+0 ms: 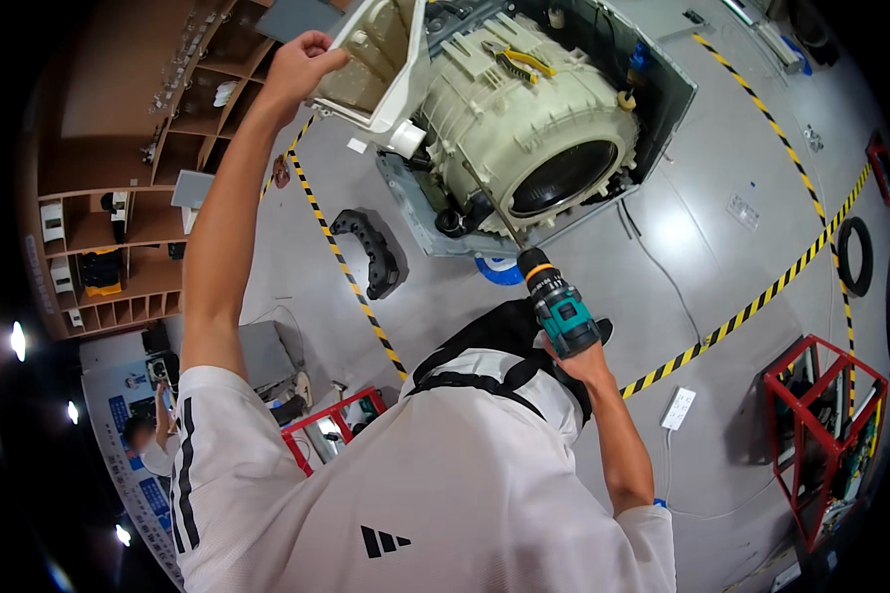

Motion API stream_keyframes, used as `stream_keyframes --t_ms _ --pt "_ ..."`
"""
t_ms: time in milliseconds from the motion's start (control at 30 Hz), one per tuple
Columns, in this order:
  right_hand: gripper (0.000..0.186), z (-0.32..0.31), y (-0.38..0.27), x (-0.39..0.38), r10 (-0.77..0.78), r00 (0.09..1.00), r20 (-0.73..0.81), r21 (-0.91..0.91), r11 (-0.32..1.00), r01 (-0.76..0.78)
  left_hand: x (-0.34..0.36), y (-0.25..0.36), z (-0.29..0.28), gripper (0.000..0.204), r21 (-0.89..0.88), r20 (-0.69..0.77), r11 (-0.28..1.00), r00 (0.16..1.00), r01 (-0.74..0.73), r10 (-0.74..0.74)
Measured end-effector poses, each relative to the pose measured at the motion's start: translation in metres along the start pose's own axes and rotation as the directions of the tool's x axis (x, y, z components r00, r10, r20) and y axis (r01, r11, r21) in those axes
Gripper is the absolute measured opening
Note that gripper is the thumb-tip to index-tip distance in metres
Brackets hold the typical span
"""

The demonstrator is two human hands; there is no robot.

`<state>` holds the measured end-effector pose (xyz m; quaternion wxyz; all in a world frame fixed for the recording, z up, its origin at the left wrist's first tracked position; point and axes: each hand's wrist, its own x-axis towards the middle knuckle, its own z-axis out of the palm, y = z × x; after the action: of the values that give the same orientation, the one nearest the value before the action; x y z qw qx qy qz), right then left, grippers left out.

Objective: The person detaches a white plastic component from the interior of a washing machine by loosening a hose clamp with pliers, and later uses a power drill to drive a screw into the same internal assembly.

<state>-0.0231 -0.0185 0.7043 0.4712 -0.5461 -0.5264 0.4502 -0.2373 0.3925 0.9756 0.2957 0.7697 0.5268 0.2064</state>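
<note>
My left hand [305,71] is raised at the upper left, its fingers closed on the edge of a white plastic housing [373,61]. This housing leans at the left side of an opened washing machine, whose pale drum tub [524,119] lies exposed in a grey metal cabinet [674,97]. My right hand [585,364] is wrapped round the grip of a teal and black cordless drill [562,314]. From its chuck a long thin bit [494,206] points up toward the tub's front left; I cannot tell whether its tip touches anything. Yellow-handled pliers [519,62] rest on the tub.
A black curved part [368,252] lies left of the machine, near black-and-yellow floor tape [328,232]. To the right are a black ring [855,257], a red metal frame [829,440] and a white power strip [678,407] with its cable. Shelves [153,232] and another person [156,445] are at left.
</note>
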Motion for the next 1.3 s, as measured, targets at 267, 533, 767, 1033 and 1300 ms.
stream_keyframes --t_ms 267,533,767,1033,1300 --pt "0.026 0.028 0.034 0.041 -0.104 0.994 -0.037 0.121 0.987 0.108 -0.009 0.007 0.004 0.015 0.078 0.055 0.997 0.999 -0.008 0.004" --pt "0.030 0.043 0.077 0.055 -0.181 0.982 -0.049 0.013 0.983 0.182 -0.012 0.011 0.008 0.018 0.087 0.037 0.996 0.999 0.015 -0.019" --pt "0.030 0.048 0.085 0.053 -0.164 0.983 -0.077 0.001 0.986 0.165 -0.011 0.007 0.011 0.017 0.100 0.043 0.994 0.998 0.032 -0.036" --pt "0.033 0.040 0.088 0.055 -0.017 1.000 -0.025 -0.058 0.998 0.016 -0.019 0.008 0.023 0.016 0.127 0.073 0.992 0.997 0.016 -0.025" --pt "0.033 0.041 0.093 0.057 -0.050 0.998 -0.038 -0.122 0.992 0.045 -0.019 0.009 0.022 0.015 0.149 0.094 0.989 0.995 0.007 -0.021"
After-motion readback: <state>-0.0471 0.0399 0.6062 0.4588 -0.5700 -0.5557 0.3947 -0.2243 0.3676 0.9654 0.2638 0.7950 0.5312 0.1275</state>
